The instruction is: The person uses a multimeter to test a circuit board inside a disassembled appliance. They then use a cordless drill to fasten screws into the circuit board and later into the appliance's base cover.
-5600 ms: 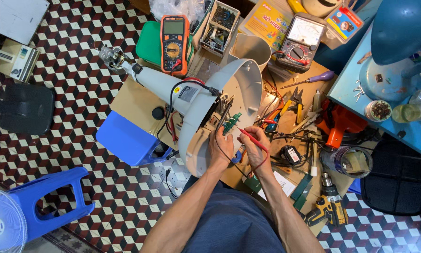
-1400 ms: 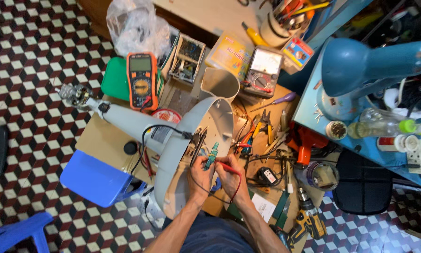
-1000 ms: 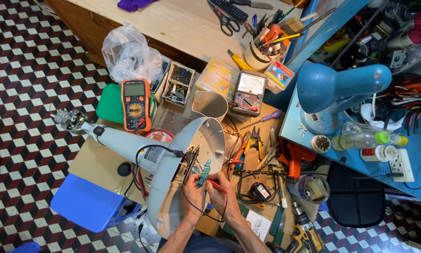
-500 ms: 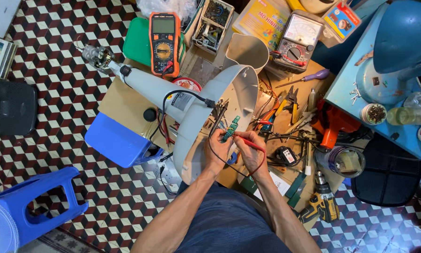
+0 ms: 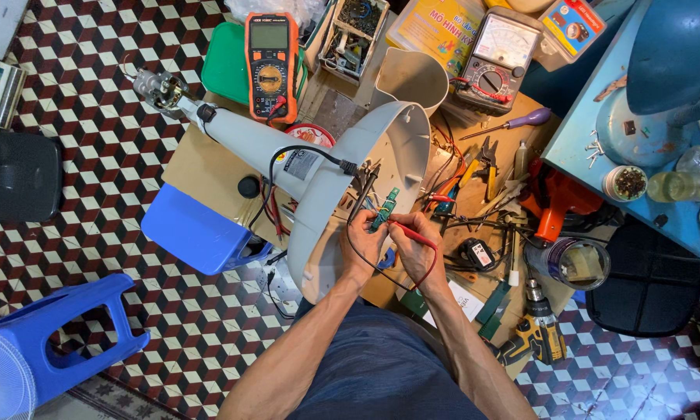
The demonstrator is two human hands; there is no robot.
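Two hands meet over one small green circuit board [image 5: 384,210], which sits just at the open underside of the white fan base [image 5: 357,194] lying tipped on its side on the table [image 5: 202,167]. The left hand [image 5: 363,243] pinches the board's lower end between its fingertips; the right hand [image 5: 416,250] is closed around a red probe [image 5: 410,232], pen-fashion, its tip at the board. That board looks light, thin and stiff, likely fragile at its solder joints and tethered by fine wires, so the bare edges seem the safest place to grip. A black cord [image 5: 303,155] runs into the fan base close above the board. Beyond the fan base, at its far side, lies an orange multimeter [image 5: 270,66] on a green lid, with an analogue meter [image 5: 496,50] off to the right of it. Pliers [image 5: 486,159] and a purple-handled screwdriver [image 5: 513,124] clutter the table right of the fan base.
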